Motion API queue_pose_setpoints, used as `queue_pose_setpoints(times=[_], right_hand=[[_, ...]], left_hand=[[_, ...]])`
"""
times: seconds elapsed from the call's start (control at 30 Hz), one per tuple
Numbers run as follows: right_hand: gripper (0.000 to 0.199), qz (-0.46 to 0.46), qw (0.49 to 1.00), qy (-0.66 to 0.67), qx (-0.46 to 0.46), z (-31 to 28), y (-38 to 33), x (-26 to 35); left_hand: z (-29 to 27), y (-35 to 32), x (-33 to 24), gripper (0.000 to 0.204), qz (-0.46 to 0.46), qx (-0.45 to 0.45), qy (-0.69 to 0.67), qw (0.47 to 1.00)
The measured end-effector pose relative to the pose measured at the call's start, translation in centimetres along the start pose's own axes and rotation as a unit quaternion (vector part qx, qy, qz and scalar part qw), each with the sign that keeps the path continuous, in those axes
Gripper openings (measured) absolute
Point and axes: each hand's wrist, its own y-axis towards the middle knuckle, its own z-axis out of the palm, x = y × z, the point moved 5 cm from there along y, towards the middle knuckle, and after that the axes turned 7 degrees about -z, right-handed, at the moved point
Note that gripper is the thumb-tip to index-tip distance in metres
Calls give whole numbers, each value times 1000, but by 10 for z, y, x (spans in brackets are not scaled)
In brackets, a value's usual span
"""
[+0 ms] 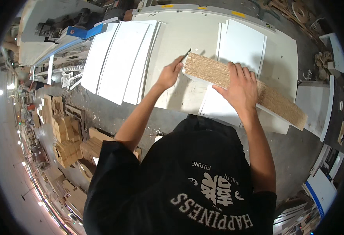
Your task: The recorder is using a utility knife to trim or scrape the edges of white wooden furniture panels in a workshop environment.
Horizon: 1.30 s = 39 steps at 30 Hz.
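A long chipboard piece (pixel 207 67), with raw brown grain on top and a white side face, lies slantwise across the worktable (pixel 183 33). Its left end is toward my left hand and its right end passes the table's near right edge. My right hand (pixel 240 84) lies across its middle, fingers over the far edge and thumb at the near one. Closed at the left end, my left hand (pixel 169 75) holds a thin dark tool (pixel 188 51) that sticks out past the fingers. Whether the tool is a blade or a file is too small to tell.
White panels (pixel 121 58) overlap on the table's left side. More white panels (pixel 244 41) lie under and beyond the chipboard. A metal rail (pixel 203 9) runs along the far edge. Wooden pieces (pixel 62 129) are piled on the floor at left; a grey-white cabinet part (pixel 315 100) stands at right.
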Motion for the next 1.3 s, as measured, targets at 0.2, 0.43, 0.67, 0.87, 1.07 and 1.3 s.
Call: queue_pose_setpoints(times=[0.2, 0.43, 0.67, 0.87, 1.07, 1.3], right_hand=[[90, 40, 999, 8, 10, 7, -12, -12], [95, 17, 998, 48, -22, 5, -23, -17], [115, 178, 976, -57, -114, -64, -186, -166], [124, 258, 888, 275, -263, -3, -295, -281], [103, 151, 797, 543, -216, 57, -290, -307], [87, 274, 762, 497, -311, 157, -407, -421]], left_hand=[[32, 2, -52, 74, 64, 93, -353, 929], [46, 13, -5, 74, 31, -63, -513, 855], [48, 19, -11, 73, 50, -67, -521, 849], [46, 14, -22, 74, 44, -25, -514, 856], [52, 1, -23, 75, 92, -33, -404, 910], [73, 31, 12, 68, -74, -265, -415, 867]])
